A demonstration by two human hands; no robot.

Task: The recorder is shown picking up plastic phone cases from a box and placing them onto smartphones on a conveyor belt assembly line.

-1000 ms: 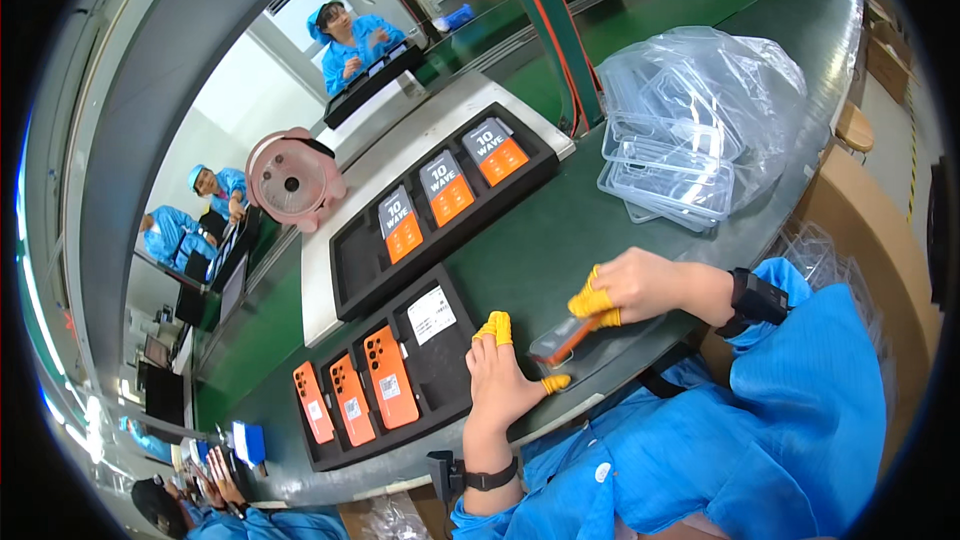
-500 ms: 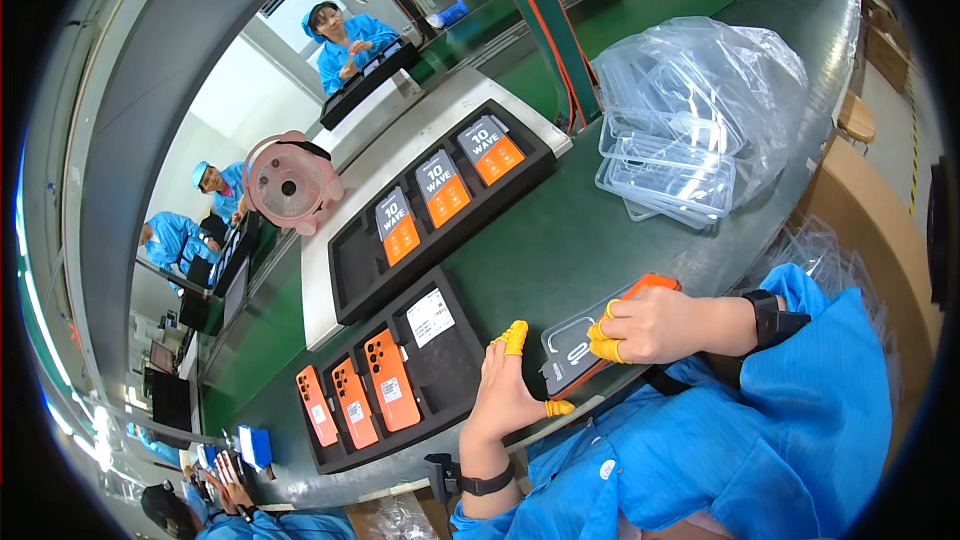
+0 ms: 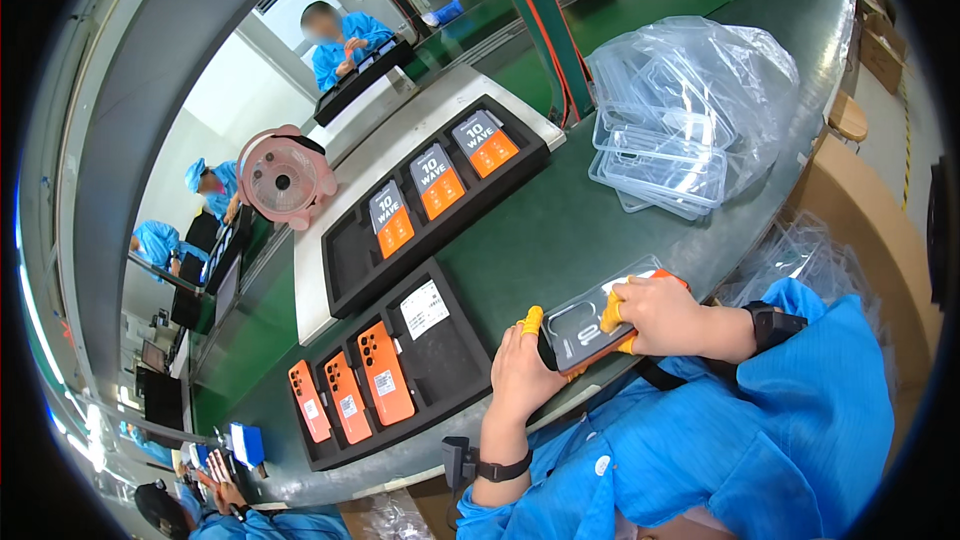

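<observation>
Head view: left hand [image 3: 520, 375] and right hand [image 3: 665, 315] both clamp an orange phone [image 3: 592, 323] at the green bench's [image 3: 560, 230] near edge.

A long green bench [image 3: 560, 230] carries, just beyond the fingers [image 3: 532, 320], a black tray [image 3: 440, 360] of orange phones, a second black tray [image 3: 400, 240] on a white board [image 3: 330, 290] farther out, a pink fan [image 3: 282, 180], and clear plastic trays [image 3: 665, 160] in a bag to the fingers' right.
</observation>
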